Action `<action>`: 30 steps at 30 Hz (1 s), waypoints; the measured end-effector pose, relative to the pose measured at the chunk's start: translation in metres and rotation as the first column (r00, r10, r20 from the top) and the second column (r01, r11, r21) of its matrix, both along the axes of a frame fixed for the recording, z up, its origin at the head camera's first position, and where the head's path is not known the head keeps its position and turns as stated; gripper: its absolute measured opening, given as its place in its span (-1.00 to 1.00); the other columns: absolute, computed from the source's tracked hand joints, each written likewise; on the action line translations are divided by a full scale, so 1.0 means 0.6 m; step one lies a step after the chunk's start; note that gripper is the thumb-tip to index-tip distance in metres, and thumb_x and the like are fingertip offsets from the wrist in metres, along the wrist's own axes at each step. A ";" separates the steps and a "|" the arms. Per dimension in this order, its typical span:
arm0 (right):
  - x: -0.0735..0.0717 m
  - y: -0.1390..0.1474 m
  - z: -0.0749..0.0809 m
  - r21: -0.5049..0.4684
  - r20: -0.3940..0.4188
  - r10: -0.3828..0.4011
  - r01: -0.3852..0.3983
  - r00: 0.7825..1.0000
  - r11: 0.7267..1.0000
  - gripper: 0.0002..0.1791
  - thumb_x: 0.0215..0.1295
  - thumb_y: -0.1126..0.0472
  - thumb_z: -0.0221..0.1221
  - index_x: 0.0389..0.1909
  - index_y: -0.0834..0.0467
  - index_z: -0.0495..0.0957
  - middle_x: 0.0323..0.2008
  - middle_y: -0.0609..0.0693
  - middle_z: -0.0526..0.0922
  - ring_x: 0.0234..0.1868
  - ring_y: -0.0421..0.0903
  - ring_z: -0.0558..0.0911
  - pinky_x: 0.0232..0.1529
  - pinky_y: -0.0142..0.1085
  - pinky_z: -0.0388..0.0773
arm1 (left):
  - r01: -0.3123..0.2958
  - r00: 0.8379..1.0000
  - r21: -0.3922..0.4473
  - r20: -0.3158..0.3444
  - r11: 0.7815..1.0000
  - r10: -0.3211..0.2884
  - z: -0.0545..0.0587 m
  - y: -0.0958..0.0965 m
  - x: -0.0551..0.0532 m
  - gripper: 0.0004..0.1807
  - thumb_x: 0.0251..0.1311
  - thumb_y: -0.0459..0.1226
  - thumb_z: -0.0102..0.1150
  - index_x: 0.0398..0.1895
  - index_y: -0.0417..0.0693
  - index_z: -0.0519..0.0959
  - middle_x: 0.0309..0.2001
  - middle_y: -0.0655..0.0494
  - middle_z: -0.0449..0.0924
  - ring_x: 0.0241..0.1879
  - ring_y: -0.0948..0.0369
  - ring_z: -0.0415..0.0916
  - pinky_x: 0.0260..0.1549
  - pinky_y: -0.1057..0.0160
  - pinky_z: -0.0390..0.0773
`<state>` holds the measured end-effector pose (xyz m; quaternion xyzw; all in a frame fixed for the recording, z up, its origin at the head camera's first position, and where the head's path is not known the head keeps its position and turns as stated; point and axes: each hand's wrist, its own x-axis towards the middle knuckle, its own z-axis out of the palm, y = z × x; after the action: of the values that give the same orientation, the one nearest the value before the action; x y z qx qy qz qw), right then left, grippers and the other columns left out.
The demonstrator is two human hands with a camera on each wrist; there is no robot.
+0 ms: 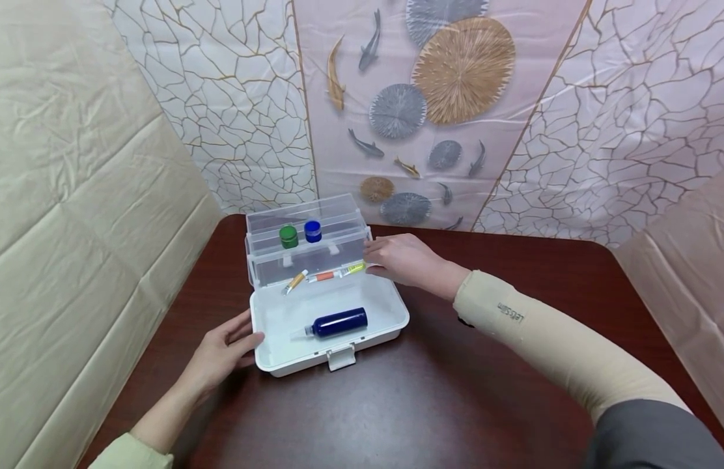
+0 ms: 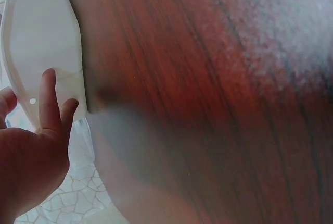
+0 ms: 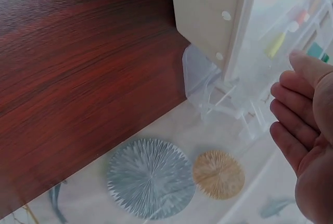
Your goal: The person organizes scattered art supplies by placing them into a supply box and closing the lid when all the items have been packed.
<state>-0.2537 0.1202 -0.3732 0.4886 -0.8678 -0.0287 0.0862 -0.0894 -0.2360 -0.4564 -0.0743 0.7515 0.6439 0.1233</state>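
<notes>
A white plastic storage box (image 1: 333, 359) stands on the table with its clear lid (image 1: 306, 210) and clear trays folded back. My left hand (image 1: 224, 345) holds the box's left wall, thumb at the rim and fingers against the outside. My right hand (image 1: 405, 260) is at the right end of the clear trays, fingers bent and nothing visible in its grasp. Beside it lies a yellow paint tube (image 1: 354, 268), with an orange tube (image 1: 323, 277) and an ochre tube (image 1: 296, 282) further left. A dark blue bottle (image 1: 340, 322) with a clear nozzle lies inside the box.
Green (image 1: 288, 236) and blue (image 1: 312, 231) paint jars sit in the upper clear tray. The box's latch (image 1: 341, 357) hangs at the front. A patterned cloth (image 1: 397, 163) hangs behind the dark wooden table (image 1: 456, 391), and beige cloth walls (image 1: 75, 228) flank it.
</notes>
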 end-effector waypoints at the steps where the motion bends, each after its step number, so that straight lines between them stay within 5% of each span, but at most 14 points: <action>1: 0.001 0.005 0.001 -0.017 0.003 -0.005 0.005 1.000 1.000 -0.74 0.48 0.07 0.38 0.04 0.11 0.83 0.11 0.04 0.80 0.24 0.00 0.71 0.20 -0.10 0.69 | 0.003 1.000 0.000 0.000 1.000 -0.003 0.001 -0.001 0.000 -0.20 0.52 -0.28 0.29 0.70 -0.19 0.16 0.52 -0.38 0.33 0.21 0.09 0.63 -0.03 0.12 0.78; 9: 0.006 0.046 0.008 -0.161 0.042 -0.049 0.055 0.998 0.985 -0.68 0.48 0.05 0.37 0.07 0.16 0.82 0.09 0.04 0.81 0.24 0.02 0.72 0.25 -0.02 0.66 | -0.001 1.000 -0.037 0.008 0.999 0.001 0.001 -0.009 -0.003 -0.21 0.55 -0.19 0.27 0.69 -0.19 0.16 0.53 -0.36 0.34 0.27 0.07 0.60 0.01 0.09 0.78; 16: 0.009 0.075 0.013 -0.200 0.125 -0.154 0.177 0.980 0.964 -0.60 0.48 -0.07 0.36 0.14 0.11 0.80 0.14 0.04 0.79 0.29 0.01 0.69 0.25 0.04 0.65 | -0.015 1.000 -0.036 -0.009 0.999 0.015 0.022 -0.017 -0.021 -0.23 0.60 -0.13 0.20 0.70 -0.18 0.15 0.52 -0.32 0.37 0.24 0.23 0.61 0.06 0.06 0.75; 24: 0.000 0.097 0.010 -0.239 0.254 -0.233 0.294 0.939 0.925 -0.57 0.51 -0.04 0.33 0.19 0.15 0.76 0.17 0.16 0.76 0.25 0.11 0.71 0.23 0.12 0.64 | -0.077 0.997 -0.010 0.013 0.997 0.077 0.043 -0.038 -0.058 -0.21 0.65 -0.07 0.09 0.69 -0.31 0.08 0.58 -0.37 0.24 0.41 -0.02 0.49 0.11 0.17 0.72; 30: -0.013 0.108 0.010 -0.258 0.375 -0.282 0.392 0.883 0.883 -0.51 0.52 -0.05 0.31 0.28 0.18 0.70 0.20 0.19 0.73 0.25 0.17 0.69 0.29 0.13 0.60 | -0.102 0.994 0.022 0.052 0.995 0.101 0.059 -0.051 -0.092 -0.21 0.67 -0.08 0.02 0.70 -0.34 0.03 0.58 -0.44 0.19 0.51 -0.18 0.31 0.14 0.20 0.70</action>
<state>-0.2612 0.1849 -0.3674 0.3046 -0.9348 0.1819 0.0142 -0.1444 -0.2663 -0.4213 -0.1272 0.7354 0.6563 0.1106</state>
